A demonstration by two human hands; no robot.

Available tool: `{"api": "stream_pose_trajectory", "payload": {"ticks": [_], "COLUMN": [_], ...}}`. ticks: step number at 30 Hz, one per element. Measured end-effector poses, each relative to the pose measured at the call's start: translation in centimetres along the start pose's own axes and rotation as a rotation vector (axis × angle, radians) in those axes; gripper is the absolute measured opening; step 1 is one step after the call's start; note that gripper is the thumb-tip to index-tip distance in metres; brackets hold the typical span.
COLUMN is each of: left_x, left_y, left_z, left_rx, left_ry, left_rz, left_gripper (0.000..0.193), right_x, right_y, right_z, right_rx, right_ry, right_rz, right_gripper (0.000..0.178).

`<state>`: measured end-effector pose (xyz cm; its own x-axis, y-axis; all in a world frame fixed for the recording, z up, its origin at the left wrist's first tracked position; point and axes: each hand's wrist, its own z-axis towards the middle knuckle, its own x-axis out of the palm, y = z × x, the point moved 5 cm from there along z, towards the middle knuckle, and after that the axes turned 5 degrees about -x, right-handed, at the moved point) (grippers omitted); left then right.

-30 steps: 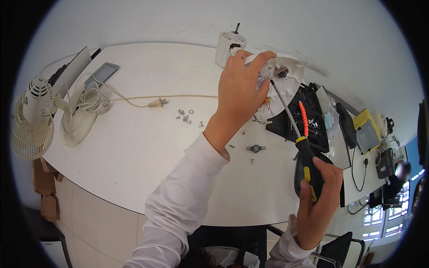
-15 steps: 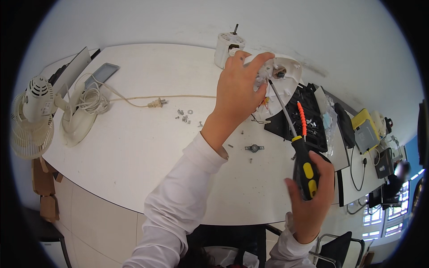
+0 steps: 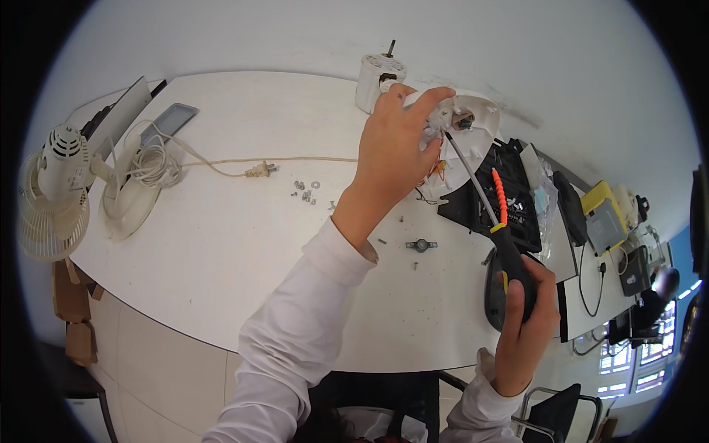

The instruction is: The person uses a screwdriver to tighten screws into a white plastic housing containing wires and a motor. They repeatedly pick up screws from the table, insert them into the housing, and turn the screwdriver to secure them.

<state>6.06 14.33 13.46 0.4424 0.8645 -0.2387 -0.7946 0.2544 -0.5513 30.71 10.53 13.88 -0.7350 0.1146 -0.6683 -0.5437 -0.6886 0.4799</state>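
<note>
My left hand is closed on the neck of an opened white fan base, holding it near the far edge of the table. The white fan motor housing, its metal shaft pointing up, stands beyond my fingers. My right hand is wrapped round the black and yellow handle of a screwdriver. Its long shaft slants up and left, with the tip inside the base beside my left thumb. What the tip touches is too small to tell. Loose wires hang from the base beneath my left hand.
Several screws and a small metal bracket lie on the white table. A black tool case with an orange flexible shaft lies right. A dark rounded object sits under my right hand. A fan and coiled cord are left.
The screwdriver handle has turned, its yellow patches rolling out of sight, and has shifted slightly up and right. My right fingers have closed round it. My left hand stays almost still.
</note>
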Motion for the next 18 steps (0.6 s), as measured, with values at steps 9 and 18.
{"api": "stream_pose_trajectory", "payload": {"ticks": [9, 18], "left_x": [-0.2, -0.1], "left_y": [-0.1, 0.0], "left_z": [0.0, -0.1], "left_rx": [-0.007, -0.001], "left_ry": [0.005, 0.000], "left_rz": [0.001, 0.004], "left_gripper": [0.053, 0.055], "right_x": [0.4, 0.1], "right_y": [0.7, -0.3], "right_z": [-0.1, 0.3], "right_rx": [-0.245, 0.017], "right_ry": [-0.082, -0.046], "right_rz": [-0.108, -0.041], "right_gripper": [0.039, 0.027]}}
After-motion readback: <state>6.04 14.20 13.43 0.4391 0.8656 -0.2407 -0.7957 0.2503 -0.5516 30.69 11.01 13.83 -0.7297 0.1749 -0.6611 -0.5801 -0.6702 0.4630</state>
